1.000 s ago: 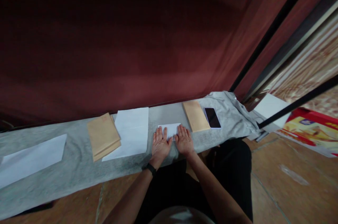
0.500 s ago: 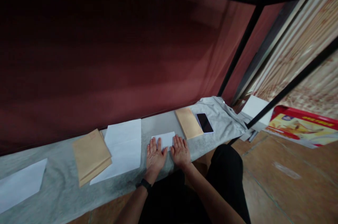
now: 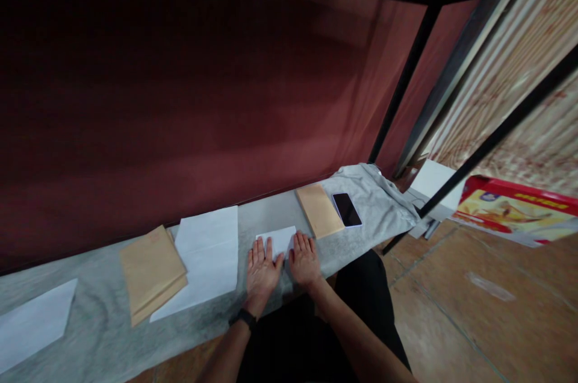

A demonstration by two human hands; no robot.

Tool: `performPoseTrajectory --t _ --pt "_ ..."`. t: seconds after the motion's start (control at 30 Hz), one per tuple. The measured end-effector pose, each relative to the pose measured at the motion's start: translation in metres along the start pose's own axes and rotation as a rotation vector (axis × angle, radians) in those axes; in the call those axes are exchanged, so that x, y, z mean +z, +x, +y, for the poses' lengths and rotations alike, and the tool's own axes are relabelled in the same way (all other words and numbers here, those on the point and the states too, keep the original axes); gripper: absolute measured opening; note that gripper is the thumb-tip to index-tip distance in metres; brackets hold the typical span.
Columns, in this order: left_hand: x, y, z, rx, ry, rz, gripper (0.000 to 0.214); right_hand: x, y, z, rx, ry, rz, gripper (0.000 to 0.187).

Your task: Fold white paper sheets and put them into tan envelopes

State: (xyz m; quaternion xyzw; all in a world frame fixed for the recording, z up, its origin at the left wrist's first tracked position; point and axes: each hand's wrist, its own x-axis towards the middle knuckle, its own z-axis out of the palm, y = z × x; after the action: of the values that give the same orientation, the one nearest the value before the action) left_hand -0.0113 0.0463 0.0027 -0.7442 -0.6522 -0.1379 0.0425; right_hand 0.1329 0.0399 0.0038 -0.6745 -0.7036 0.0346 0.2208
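Observation:
A small folded white paper (image 3: 280,239) lies flat on the grey cloth in front of me. My left hand (image 3: 262,268) rests on its left side, fingers stretched forward and thumb pointing inward. On its right side lies my right hand (image 3: 304,259), palm down with the fingers extended. Both hands cover the near part of the paper, so that edge is hidden. Just right of my right hand is a brown envelope (image 3: 320,210). To the left, larger white sheets (image 3: 210,256) lie partly beneath several stacked brown envelopes (image 3: 151,268).
Grey cloth (image 3: 97,317) covers the narrow bench. A smartphone (image 3: 347,209) lies right of the single envelope, and another white sheet (image 3: 38,323) is at the far left. A dark red panel (image 3: 203,112) rises behind. Black frame bars (image 3: 404,85) and a red-and-yellow box (image 3: 517,211) stand at right.
The camera view has shifted slightly, and my right knee has moved a little left. Both hands stay flat on the folded paper.

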Motion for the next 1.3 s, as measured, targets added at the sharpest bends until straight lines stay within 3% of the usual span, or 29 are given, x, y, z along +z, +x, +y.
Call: performPoseTrajectory --t 0.23,0.57,0.77,0.97,1.17,1.3 --pt "0.002 -0.003 -0.002 0.052 0.032 -0.022 0.057 0.008 0.016 -0.024 -0.202 0.08 -0.047 0.048" --pt "-0.004 -0.003 0.002 0.009 -0.059 -0.007 0.057 0.014 0.016 0.008 -0.149 -0.041 0.037 0.054" --pt "-0.003 -0.001 0.006 0.0 -0.044 -0.051 0.057 0.016 0.016 0.009 -0.143 -0.027 0.039 0.055" --pt "-0.003 0.001 0.013 0.193 -0.097 -0.144 0.051 0.012 0.014 0.014 -0.155 -0.007 0.041 0.051" --pt "0.0 0.003 0.009 0.274 -0.019 -0.251 0.053 0.008 0.014 0.028 -0.115 0.134 0.051 0.049" --pt "0.003 0.004 0.018 0.31 0.016 -0.303 0.057 0.006 0.014 0.029 -0.093 0.207 0.05 0.051"
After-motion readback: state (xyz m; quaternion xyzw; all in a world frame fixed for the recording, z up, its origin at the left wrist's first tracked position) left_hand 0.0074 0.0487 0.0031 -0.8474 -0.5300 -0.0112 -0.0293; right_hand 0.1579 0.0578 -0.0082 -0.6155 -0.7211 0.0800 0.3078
